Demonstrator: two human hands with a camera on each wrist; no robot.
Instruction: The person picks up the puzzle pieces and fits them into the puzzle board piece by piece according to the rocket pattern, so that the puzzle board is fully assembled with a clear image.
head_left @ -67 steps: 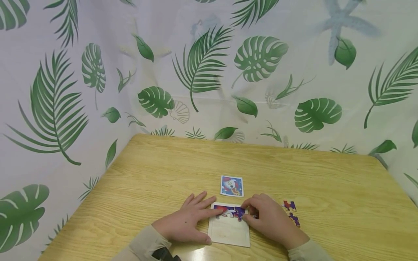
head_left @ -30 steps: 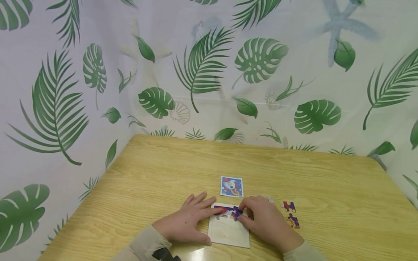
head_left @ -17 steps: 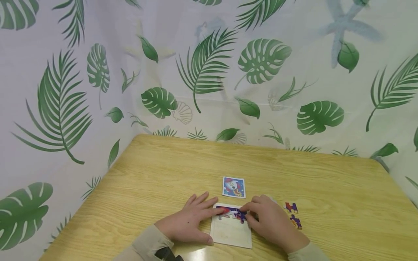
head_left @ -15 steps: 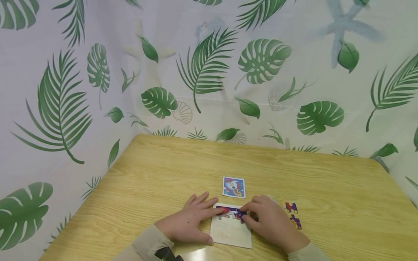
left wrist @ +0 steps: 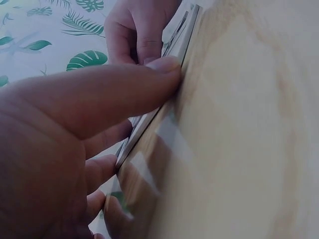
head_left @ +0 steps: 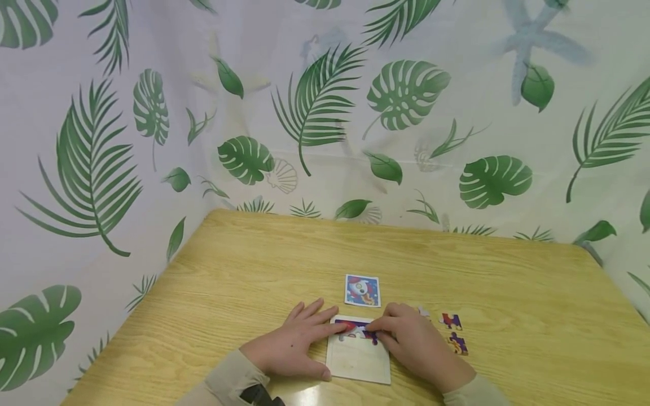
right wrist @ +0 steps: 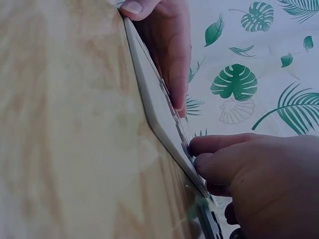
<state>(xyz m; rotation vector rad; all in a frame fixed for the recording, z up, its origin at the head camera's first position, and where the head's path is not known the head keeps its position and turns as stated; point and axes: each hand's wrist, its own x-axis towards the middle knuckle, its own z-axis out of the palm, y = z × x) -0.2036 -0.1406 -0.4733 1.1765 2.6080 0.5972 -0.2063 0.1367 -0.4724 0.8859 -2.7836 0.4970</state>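
A pale puzzle board (head_left: 358,361) lies on the table, with joined puzzle pieces (head_left: 354,334) showing red, white and purple along its far edge. My left hand (head_left: 291,347) is spread flat; its index finger rests on these pieces and its thumb (left wrist: 149,74) lies at the board's near left side. My right hand (head_left: 418,347) is at the top right corner. Its thumb and index finger are bent onto a purple puzzle piece (head_left: 374,340), which they partly cover. In the right wrist view those fingertips touch the piece at the board (right wrist: 154,104).
Beyond the board lies a small picture card (head_left: 362,291) with a rocket. Right of my right hand are a red-and-purple piece (head_left: 451,321) and a purple-and-orange piece (head_left: 457,343). Another pale piece (head_left: 424,311) is partly hidden behind that hand. Leaf-print cloth (head_left: 325,113) stands behind the table.
The right hand has shifted the purple piece about at the top right corner, and its index fingertip now sits further left over it. The left hand has stayed in place.
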